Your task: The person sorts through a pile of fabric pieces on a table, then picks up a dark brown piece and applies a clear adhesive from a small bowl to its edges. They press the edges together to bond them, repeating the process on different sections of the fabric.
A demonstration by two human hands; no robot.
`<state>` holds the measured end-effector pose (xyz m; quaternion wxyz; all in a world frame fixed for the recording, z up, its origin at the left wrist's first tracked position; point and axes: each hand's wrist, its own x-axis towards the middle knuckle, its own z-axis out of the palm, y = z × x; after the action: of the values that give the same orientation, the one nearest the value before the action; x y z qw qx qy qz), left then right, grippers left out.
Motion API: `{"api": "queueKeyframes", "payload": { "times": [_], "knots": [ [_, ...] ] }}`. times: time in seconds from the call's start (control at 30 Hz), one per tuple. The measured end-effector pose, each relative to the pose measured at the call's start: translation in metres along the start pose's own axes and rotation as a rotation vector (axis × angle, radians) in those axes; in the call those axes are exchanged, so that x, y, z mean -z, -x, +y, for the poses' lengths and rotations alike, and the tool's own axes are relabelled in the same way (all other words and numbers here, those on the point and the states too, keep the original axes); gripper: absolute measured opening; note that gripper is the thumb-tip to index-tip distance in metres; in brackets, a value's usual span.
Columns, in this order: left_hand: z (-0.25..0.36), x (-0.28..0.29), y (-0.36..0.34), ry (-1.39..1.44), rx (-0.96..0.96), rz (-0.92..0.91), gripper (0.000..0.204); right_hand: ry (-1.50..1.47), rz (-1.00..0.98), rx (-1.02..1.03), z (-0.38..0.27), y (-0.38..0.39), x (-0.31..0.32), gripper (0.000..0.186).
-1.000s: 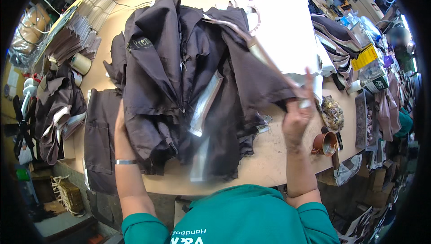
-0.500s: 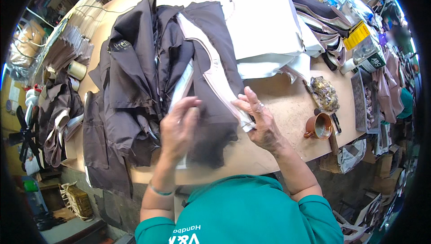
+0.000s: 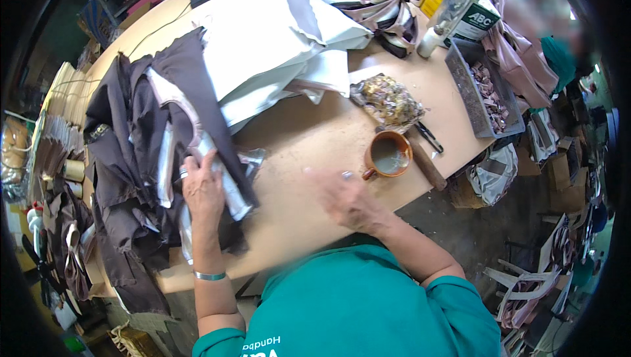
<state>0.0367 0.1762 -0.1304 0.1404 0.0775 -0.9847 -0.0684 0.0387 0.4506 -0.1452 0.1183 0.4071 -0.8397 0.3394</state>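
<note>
The left hand [image 3: 204, 189] lies flat, fingers spread, on a pile of dark brown cut fabric pieces with pale silvery strips [image 3: 151, 153] at the left of the light wooden surface [image 3: 309, 140]. The right hand [image 3: 348, 199], blurred, hovers open and empty over bare wood, just beside a brown ceramic mug [image 3: 388, 155]. White sheets [image 3: 276, 41] lie beyond the pile; a grey tray of scraps [image 3: 483, 87] sits to the right.

Right hand [image 3: 348, 199] off the dark fabric pile [image 3: 151, 160], now blurred over bare table [image 3: 309, 140] near brown mug [image 3: 388, 155], left hand [image 3: 204, 189] pressing pile.
</note>
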Motion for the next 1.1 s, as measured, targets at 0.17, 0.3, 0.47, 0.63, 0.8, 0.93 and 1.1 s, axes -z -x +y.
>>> {"api": "queueKeyframes", "payload": {
  "times": [0.17,0.3,0.47,0.63,0.8,0.93,1.1],
  "knots": [
    [0.009,0.010,-0.002,0.300,-0.024,0.172,0.024,0.029,0.197,-0.340,0.049,0.026,0.074,0.064],
    [0.009,-0.009,-0.001,1.119,0.334,-0.143,0.031,0.231,0.237,-0.439,0.112,0.031,0.091,0.073],
    [0.067,-0.036,0.012,1.553,0.368,0.197,0.068,0.131,0.198,-0.641,0.157,0.023,0.088,0.085],
    [0.070,-0.051,0.016,1.842,0.491,0.206,0.057,0.234,0.196,-0.537,0.149,0.006,0.096,0.072],
    [0.070,-0.066,0.012,1.891,0.630,0.039,0.028,0.056,0.315,-0.050,0.100,-0.099,0.088,0.021],
    [0.100,-0.062,0.007,1.915,0.638,-0.135,0.023,0.173,-0.219,0.266,0.016,-0.179,0.084,0.015],
    [0.126,-0.007,0.006,1.831,0.703,-0.079,0.022,0.282,-0.094,0.763,-0.046,-0.211,0.007,0.011]
  ]
}}
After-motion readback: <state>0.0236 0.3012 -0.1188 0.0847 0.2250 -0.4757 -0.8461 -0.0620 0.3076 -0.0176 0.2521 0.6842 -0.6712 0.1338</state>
